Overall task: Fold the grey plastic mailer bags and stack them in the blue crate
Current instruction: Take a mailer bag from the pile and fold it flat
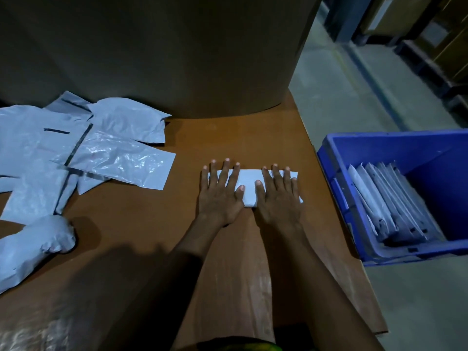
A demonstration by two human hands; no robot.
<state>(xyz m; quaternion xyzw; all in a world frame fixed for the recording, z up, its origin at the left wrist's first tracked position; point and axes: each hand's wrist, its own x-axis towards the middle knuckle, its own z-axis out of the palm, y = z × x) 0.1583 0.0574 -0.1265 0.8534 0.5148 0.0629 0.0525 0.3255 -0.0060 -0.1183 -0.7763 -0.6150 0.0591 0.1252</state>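
A folded grey mailer bag (249, 182) lies flat on the brown table (141, 224), right of centre. My left hand (220, 193) presses its left part with straight, spread fingers. My right hand (278, 196) presses its right part the same way. A loose pile of unfolded grey mailer bags (83, 153) covers the table's left side. The blue crate (379, 153) stands to the right of the table, with several folded bags (387, 201) leaning in a row inside it.
A large brown cardboard box (157, 51) stands at the back of the table. A stuffed grey bag (33, 247) lies at the near left. Grey floor and dark shelving (417, 34) are at the right.
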